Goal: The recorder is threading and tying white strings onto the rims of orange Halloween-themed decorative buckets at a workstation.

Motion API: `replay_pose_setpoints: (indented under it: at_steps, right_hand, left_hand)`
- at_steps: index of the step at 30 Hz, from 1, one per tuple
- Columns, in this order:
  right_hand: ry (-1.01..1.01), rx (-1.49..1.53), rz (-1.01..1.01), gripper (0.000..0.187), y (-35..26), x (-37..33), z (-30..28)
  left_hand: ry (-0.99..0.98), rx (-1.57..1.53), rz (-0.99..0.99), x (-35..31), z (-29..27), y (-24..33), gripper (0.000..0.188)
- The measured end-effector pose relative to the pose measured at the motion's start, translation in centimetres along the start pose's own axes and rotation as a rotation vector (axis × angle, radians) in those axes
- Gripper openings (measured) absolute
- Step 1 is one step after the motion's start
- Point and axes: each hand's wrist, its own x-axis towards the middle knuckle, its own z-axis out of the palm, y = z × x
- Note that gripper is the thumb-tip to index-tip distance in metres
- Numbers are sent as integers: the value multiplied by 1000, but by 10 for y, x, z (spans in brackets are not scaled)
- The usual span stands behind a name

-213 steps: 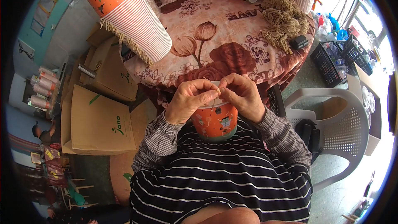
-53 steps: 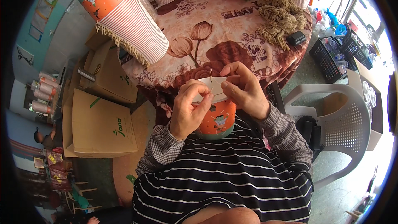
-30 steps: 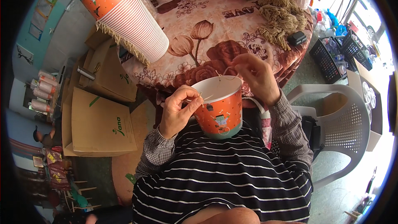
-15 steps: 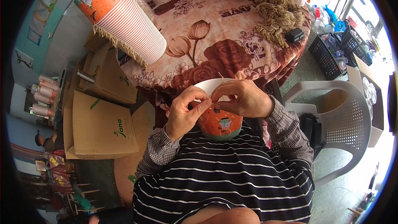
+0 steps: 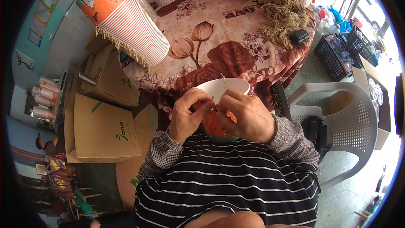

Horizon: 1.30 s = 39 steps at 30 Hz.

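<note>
An orange paper bucket (image 5: 211, 124) with a white inside and green base stands upright against my lap, at the table's near edge. A thin tan cord (image 5: 224, 83) pokes over its far rim and runs down inside. At the near rim, my left hand (image 5: 187, 112) has thumb and forefinger pinched on a cord end, whose tip shows above the fingers. Close beside it my right hand (image 5: 251, 116) is closed with bent fingers, and a bit of cord shows at its fingertips. The fingers partly hide the bucket's front.
A tall stack of the same buckets (image 5: 135, 29) leans at the table's left, tan cords (image 5: 122, 48) beneath it. A heap of cords (image 5: 282, 12) and a small black case (image 5: 299, 36) lie right. Cardboard boxes (image 5: 105, 126) stand left, a white plastic chair (image 5: 350, 131) right.
My right hand has drawn slightly down and toward me, uncovering more of the bucket's rim and the cord. The bucket has tilted a little. My left hand stays nearly in place.
</note>
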Motion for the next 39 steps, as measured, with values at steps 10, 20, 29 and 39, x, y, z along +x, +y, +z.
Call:
replay_pose_setpoints:
  at_steps: [10, 20, 29, 39]
  right_hand:
    - [-162, 342, 163, 10, 34, 10, 7]
    - [-168, 369, 96, 13, 34, 12, 10]
    - [-161, 349, 9, 11, 30, 11, 12]
    - [-129, 507, 35, 3, 28, 9, 16]
  left_hand:
    - [31, -1, -57, -2, -10, 0, 11]
    - [-43, 135, 100, 1, -13, 0, 17]
    - [-6, 196, 205, 1, -6, 3, 21]
    - [15, 211, 142, 3, -3, 4, 19]
